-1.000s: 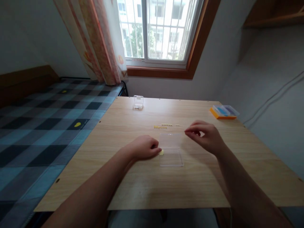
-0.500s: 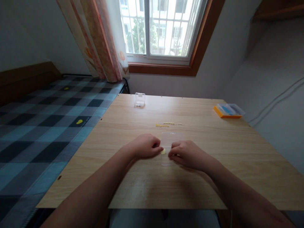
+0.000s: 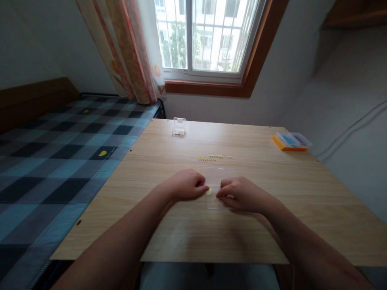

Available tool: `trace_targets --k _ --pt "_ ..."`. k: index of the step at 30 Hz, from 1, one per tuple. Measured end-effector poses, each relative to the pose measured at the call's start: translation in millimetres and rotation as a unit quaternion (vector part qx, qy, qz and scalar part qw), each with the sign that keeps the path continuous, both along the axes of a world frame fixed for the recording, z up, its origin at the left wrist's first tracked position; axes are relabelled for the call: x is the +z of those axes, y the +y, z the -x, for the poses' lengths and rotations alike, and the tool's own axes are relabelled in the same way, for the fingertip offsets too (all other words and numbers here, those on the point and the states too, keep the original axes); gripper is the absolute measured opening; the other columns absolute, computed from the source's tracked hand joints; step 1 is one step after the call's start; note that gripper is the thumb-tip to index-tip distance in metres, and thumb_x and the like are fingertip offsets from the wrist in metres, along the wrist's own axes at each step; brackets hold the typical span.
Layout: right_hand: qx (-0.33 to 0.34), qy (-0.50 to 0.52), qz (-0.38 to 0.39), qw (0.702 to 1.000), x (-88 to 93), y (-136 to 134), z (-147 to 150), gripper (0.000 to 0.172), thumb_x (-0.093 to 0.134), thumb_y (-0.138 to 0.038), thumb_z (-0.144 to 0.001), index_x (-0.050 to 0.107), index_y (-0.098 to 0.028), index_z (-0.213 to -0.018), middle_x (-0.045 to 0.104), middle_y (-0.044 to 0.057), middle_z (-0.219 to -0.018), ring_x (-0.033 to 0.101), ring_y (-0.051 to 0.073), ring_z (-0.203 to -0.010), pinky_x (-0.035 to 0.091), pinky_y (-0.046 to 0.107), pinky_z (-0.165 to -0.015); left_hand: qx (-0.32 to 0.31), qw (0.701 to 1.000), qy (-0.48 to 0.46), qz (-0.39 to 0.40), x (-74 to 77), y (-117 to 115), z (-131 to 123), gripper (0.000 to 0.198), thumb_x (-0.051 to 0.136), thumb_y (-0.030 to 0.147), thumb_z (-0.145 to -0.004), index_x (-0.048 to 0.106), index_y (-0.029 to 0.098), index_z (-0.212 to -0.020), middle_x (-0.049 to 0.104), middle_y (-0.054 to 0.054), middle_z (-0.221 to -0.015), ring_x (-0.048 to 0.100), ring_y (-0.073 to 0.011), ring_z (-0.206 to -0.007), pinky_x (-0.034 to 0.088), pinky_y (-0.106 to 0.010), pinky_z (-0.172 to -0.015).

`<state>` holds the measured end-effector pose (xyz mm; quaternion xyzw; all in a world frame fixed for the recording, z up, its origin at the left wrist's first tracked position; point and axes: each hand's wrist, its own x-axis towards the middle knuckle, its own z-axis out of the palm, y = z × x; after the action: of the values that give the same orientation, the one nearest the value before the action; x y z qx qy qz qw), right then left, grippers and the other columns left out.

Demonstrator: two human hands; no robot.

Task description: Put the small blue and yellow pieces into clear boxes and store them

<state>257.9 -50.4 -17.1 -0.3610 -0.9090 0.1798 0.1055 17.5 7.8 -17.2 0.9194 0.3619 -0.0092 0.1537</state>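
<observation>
A clear plastic plate [image 3: 215, 177] lies flat on the wooden table, partly covered by my right hand. On its left side sits a small pale yellow piece [image 3: 209, 192]. My left hand [image 3: 189, 185] is closed at the plate's left edge, its fingertip pressed against that piece. Over the right side of the plate is my right hand [image 3: 237, 194], thumb and fingers pinched together. A tiny pale piece [image 3: 216, 198] shows at its fingertips, too small to make out well. Beyond the plate lie short rows of tiny yellow pieces [image 3: 207, 160] and paler pieces [image 3: 215, 156].
An open clear box [image 3: 179, 128] stands at the far left of the table [image 3: 169, 233]. At the far right is an orange case [image 3: 290, 142] with a clear lid. A bed with a checked cover [image 3: 69, 149] is on the left, a window [image 3: 216, 36] ahead.
My right hand's fingertips have shifted slightly, and a tiny pale piece now shows at them. The left hand stays against the yellow piece. The view has moved a little.
</observation>
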Motion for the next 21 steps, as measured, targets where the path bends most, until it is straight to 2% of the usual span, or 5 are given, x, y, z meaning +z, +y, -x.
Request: trace_targets --k 9,21 --pt "0.004 -0.02 -0.019 1.0 -2.7 -1 6 0.023 0.057 -0.016 -0.092 0.078 -0.022 -0.085 0.071 0.002 -0.079 0.059 0.012 -0.066 0.036 0.026 -0.064 -0.002 1.0 -0.004 -0.005 -1.9 0 0 0.036 0.052 0.047 -0.092 0.069 0.021 -0.074 0.07 -0.004 -0.073 0.056 -0.0185 -0.066 0.03 -0.03 -0.058" --pt "-0.009 -0.024 -0.044 0.999 -11.8 -1 9 0.025 0.055 -0.024 -0.098 0.08 -0.024 -0.099 0.074 0.002 -0.082 0.061 0.013 -0.067 0.034 0.027 -0.064 -0.002 1.0 -0.007 -0.006 -3.0 0 0 0.036 0.053 0.047 -0.092 0.069 0.02 -0.073 0.07 -0.005 -0.071 0.058 -0.0185 -0.065 0.028 -0.03 -0.055"
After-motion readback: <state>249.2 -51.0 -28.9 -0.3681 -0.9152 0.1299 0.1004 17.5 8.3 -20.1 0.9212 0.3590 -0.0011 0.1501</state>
